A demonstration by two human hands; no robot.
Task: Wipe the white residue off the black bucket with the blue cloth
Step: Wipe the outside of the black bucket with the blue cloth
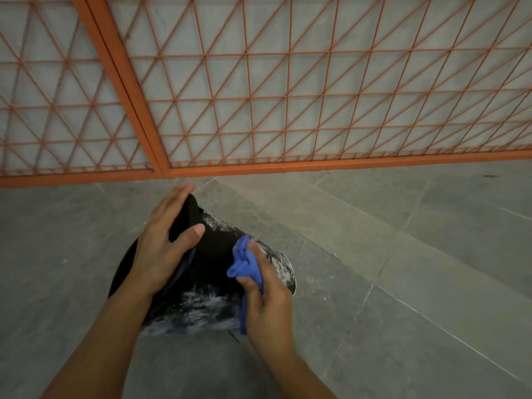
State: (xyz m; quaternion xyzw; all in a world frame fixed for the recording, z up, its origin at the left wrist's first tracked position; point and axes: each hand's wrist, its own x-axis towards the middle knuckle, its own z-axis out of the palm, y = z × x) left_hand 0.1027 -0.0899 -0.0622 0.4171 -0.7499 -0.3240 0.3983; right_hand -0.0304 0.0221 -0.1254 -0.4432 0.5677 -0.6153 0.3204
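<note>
The black bucket lies tipped on its side on the grey tiled floor, just in front of an orange mesh fence, and the step in hand looks to be scrubbing its outer wall. To do it well, the wiping should probably work with firm, overlapping strokes from the cleaner dark middle out into the white residue, which is thickest along the near lower edge and again on the right-hand flank by the rim (a fresh fold of cloth would help once one face clogs). The bucket likely wants to roll, so it needs steady bracing while being turned to bring unwiped patches up. The left hand does that bracing: fingers straight and spread over the upper wall, thumb pressed flat against the black side, nothing curled round an edge. The right hand is closed round the bunched blue cloth, thumb and fingers pinching it and pushing it against the bucket's side.
</note>
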